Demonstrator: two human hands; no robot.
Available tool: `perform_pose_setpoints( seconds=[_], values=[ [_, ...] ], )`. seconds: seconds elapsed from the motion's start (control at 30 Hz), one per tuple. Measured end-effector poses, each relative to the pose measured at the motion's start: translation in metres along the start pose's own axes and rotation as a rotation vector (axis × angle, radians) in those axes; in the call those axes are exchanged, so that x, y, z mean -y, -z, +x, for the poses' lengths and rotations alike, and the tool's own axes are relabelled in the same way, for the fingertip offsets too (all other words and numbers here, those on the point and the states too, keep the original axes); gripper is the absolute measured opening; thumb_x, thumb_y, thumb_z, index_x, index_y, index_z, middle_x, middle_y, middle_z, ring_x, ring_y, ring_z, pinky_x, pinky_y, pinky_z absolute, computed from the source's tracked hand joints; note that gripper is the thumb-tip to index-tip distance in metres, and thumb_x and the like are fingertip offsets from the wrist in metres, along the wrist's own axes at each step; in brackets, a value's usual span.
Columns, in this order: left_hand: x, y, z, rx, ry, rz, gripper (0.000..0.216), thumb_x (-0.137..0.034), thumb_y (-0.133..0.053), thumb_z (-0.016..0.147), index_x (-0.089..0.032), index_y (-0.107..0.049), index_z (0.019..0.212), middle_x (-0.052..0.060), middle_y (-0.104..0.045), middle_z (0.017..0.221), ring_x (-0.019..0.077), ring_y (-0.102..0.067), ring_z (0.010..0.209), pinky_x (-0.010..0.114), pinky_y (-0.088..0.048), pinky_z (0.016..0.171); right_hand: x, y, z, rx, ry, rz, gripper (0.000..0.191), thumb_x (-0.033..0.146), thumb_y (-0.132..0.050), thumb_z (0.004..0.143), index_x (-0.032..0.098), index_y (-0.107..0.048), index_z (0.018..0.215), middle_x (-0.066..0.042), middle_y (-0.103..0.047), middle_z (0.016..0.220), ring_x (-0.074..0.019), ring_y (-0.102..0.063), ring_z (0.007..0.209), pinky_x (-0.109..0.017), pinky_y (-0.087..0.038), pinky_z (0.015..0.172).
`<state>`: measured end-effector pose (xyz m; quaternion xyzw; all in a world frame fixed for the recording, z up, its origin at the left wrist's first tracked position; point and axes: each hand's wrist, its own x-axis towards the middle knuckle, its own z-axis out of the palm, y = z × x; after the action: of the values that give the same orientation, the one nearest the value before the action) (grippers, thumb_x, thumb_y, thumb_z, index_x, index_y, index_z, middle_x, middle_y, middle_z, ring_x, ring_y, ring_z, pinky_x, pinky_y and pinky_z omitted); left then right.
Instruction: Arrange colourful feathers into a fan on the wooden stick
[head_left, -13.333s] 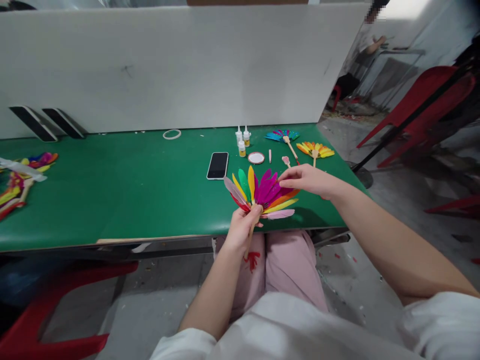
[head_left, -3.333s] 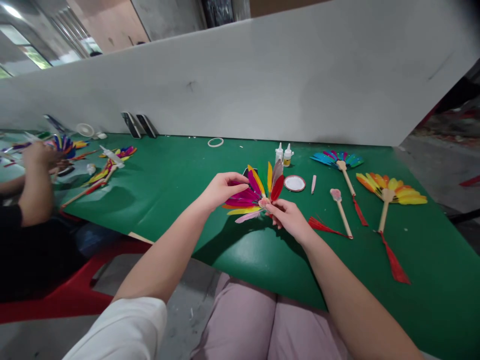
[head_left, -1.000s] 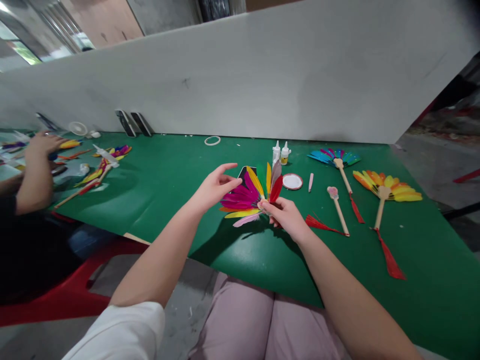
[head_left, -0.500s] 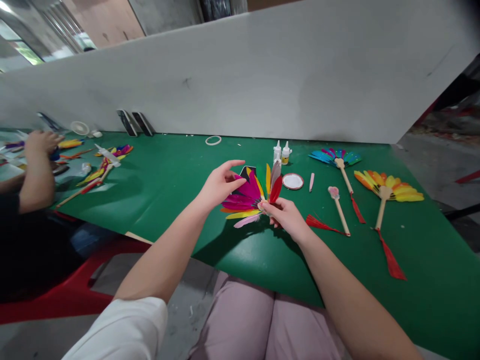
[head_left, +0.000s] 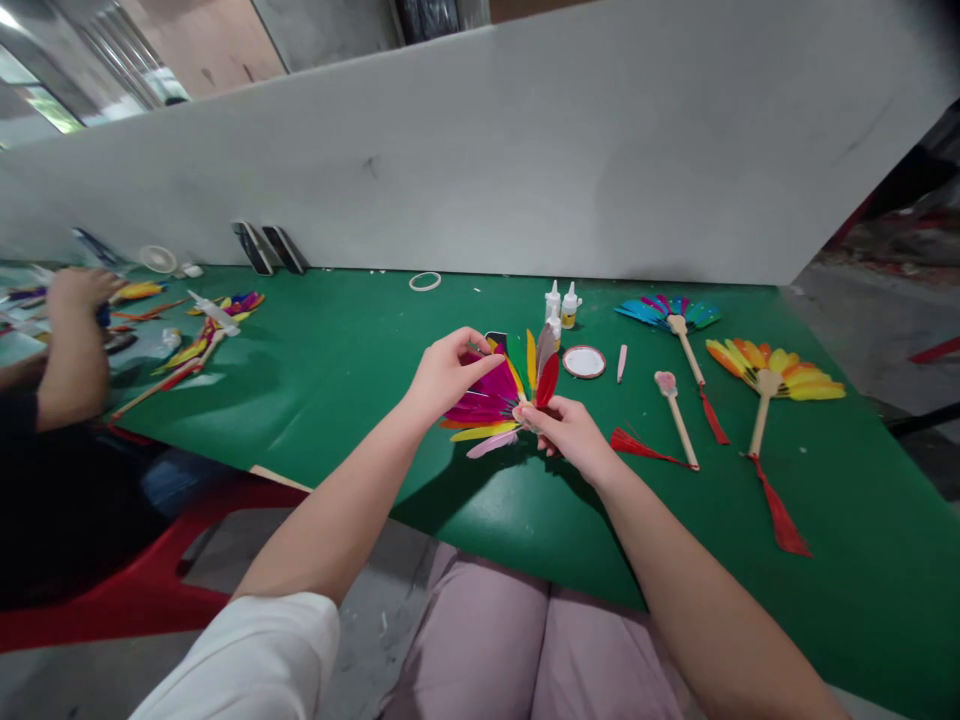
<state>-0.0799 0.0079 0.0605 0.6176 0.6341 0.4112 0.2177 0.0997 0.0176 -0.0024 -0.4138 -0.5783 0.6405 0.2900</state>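
Observation:
I hold a many-coloured feather fan (head_left: 501, 397) above the green table (head_left: 345, 360). My right hand (head_left: 568, 432) is closed on the fan's base, where the feathers meet. My left hand (head_left: 448, 370) pinches the magenta feathers on the fan's left side, thumb and fingers pressed together. The fan's handle is hidden behind my right hand. A black phone (head_left: 495, 340) lies on the table just behind the feathers.
Right of the fan lie small glue bottles (head_left: 561, 303), a round white lid (head_left: 584, 361), a bare fan handle with a red tassel (head_left: 675, 425), a blue feather fan (head_left: 671, 315) and an orange-yellow one (head_left: 772, 370). Another person's arm (head_left: 71, 350) works at the far left among more fans.
My left hand, open with fingers spread half a second ago, has closed onto the magenta feathers. My right hand has kept its hold on the fan's base.

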Motion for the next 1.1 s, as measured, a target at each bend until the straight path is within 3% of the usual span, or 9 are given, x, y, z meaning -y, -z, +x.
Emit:
perform_pose_setpoints(
  seconds=[0.1,0.4,0.73,0.9,1.1],
  values=[
    [0.000,-0.004,0.002,-0.024,-0.010,0.072,0.031,-0.048,-0.058,0.069,-0.017,-0.057,0.068,0.000,-0.059,0.063,0.0117,-0.052,0.058,0.024,-0.040,0.055,0.000,0.000,0.000,-0.004,0.001,-0.008,0.035,0.049,-0.061,0.068,0.015,-0.058,0.078,0.002,-0.054,0.057,-0.0047,-0.045,0.041,-0.015,-0.035,0.035],
    [0.003,-0.005,0.004,-0.016,0.029,0.106,0.029,-0.046,-0.055,0.071,-0.017,-0.060,0.069,0.002,-0.063,0.066,0.0134,-0.054,0.059,0.024,-0.039,0.053,0.001,0.000,0.000,-0.011,-0.003,0.007,0.038,0.050,-0.061,0.067,0.015,-0.058,0.080,0.001,-0.055,0.057,-0.0054,-0.046,0.042,-0.016,-0.035,0.035],
    [0.006,-0.004,0.003,0.000,0.071,-0.015,0.025,-0.041,-0.058,0.070,-0.018,-0.060,0.078,0.001,-0.062,0.062,0.0122,-0.053,0.053,0.024,-0.040,0.050,0.002,-0.001,0.000,-0.027,0.004,0.019,0.036,0.047,-0.061,0.067,0.015,-0.060,0.081,0.002,-0.055,0.057,-0.0051,-0.046,0.041,-0.016,-0.035,0.035],
    [0.002,-0.004,0.003,0.009,0.062,-0.066,0.028,-0.043,-0.057,0.072,-0.018,-0.059,0.084,0.002,-0.062,0.069,0.0125,-0.055,0.058,0.024,-0.042,0.053,0.001,0.000,0.000,-0.023,0.003,0.040,0.035,0.047,-0.061,0.068,0.015,-0.059,0.081,0.001,-0.057,0.060,-0.0045,-0.046,0.041,-0.015,-0.035,0.035],
    [0.006,0.013,-0.002,-0.054,0.160,-0.329,0.040,-0.049,-0.054,0.073,-0.018,-0.056,0.100,0.007,-0.065,0.088,0.0172,-0.061,0.079,0.027,-0.047,0.066,-0.003,0.003,0.003,-0.018,0.030,0.109,0.038,0.050,-0.062,0.066,0.014,-0.058,0.080,0.001,-0.057,0.060,-0.0051,-0.046,0.043,-0.016,-0.037,0.035]
  ],
)
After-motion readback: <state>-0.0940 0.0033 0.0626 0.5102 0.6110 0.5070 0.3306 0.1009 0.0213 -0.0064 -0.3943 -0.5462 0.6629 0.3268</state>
